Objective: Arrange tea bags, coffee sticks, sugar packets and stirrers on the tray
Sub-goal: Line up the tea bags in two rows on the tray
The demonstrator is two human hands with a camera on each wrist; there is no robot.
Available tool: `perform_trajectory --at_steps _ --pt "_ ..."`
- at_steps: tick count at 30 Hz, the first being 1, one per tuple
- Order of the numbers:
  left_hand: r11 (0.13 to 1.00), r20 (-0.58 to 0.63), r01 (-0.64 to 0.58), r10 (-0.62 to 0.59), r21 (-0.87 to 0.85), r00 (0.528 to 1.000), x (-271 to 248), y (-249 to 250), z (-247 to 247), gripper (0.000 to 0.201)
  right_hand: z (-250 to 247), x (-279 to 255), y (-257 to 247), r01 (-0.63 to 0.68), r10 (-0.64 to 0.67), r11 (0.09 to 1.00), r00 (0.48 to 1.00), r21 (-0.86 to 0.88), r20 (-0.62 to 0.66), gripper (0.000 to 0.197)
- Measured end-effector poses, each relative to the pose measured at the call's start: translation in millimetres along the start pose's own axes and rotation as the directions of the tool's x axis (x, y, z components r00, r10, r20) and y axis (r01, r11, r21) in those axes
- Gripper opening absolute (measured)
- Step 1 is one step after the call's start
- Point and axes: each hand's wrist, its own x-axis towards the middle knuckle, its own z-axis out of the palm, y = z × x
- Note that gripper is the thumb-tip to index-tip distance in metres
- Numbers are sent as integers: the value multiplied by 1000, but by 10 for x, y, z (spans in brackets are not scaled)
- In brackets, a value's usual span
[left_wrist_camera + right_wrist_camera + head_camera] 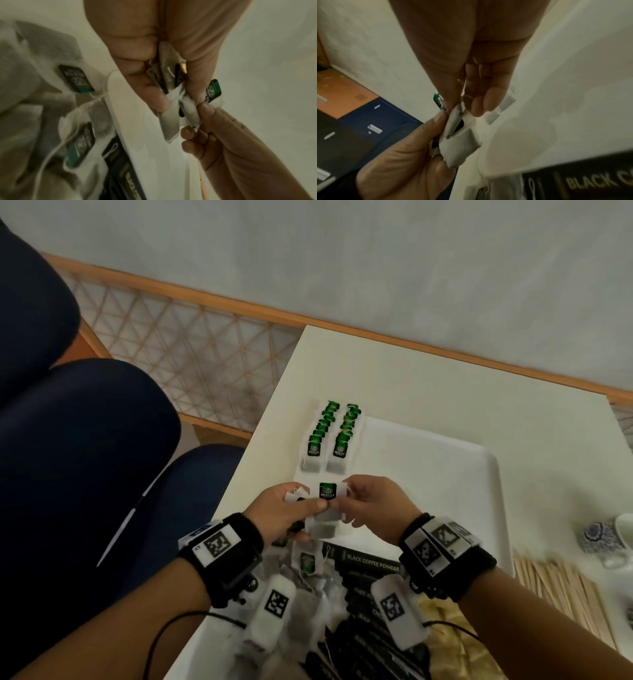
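Observation:
A white tray (445, 460) lies on the pale table. Two neat rows of green-tagged tea bags (329, 436) line its far left side. Just in front of them, over the tray, my left hand (308, 508) grips a small bunch of tea bags (169, 121). My right hand (349, 501) pinches the top edge of the front tea bag (327, 491), whose green tag faces up. In the right wrist view, thumb and forefinger of my right hand (462, 106) nip the tea bag (458, 146) while the left hand (412, 155) holds it from below.
Nearer to me lie loose tea bags (308, 563), black coffee sticks (370, 563) and yellowish sugar packets (452, 642). Wooden stirrers (555, 583) lie right of the tray, with a blue-and-white cup (603, 535) behind them. Dark blue cushions (85, 457) stand left of the table.

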Motion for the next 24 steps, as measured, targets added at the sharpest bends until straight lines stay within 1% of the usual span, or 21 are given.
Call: perform_trajectory --at_steps 2,4,6,9,11,14,16,18,20,24 --pt "999 14 -8 9 -48 1000 -73 -1 58 22 -7 -54 11 -23 25 994 1000 103 -16 9" --pt "997 37 -12 15 -74 999 -138 -2 109 21 -30 -98 8 -32 36 985 999 168 -21 12" --pt "996 37 -24 27 -83 999 -179 -19 157 24 -58 -144 1 -20 24 981 1000 192 -20 11" --pt "995 10 -45 46 -94 999 -221 -40 245 37 -106 -179 19 3 5 973 999 231 -35 8" --pt "995 4 -54 54 -83 999 -258 -58 300 36 -126 -201 35 1 5 969 1000 246 -22 8" --pt "997 -9 -56 56 -53 998 -275 -67 346 33 -162 -247 42 13 -14 977 1000 215 4 6" --pt "998 -36 -59 58 -26 998 -265 -59 367 30 -204 -268 47 46 -47 985 999 164 -2 7" --pt "998 -47 -59 59 1 997 -251 -43 398 26 -247 -266 70 68 -67 990 998 122 -13 4" --pt "998 -47 -59 60 16 997 -251 -34 440 23 -283 -274 97 64 -61 991 998 117 -23 2" --pt "997 -15 -58 59 57 998 -263 9 532 22 -327 -305 140 44 -42 995 999 85 -21 6"
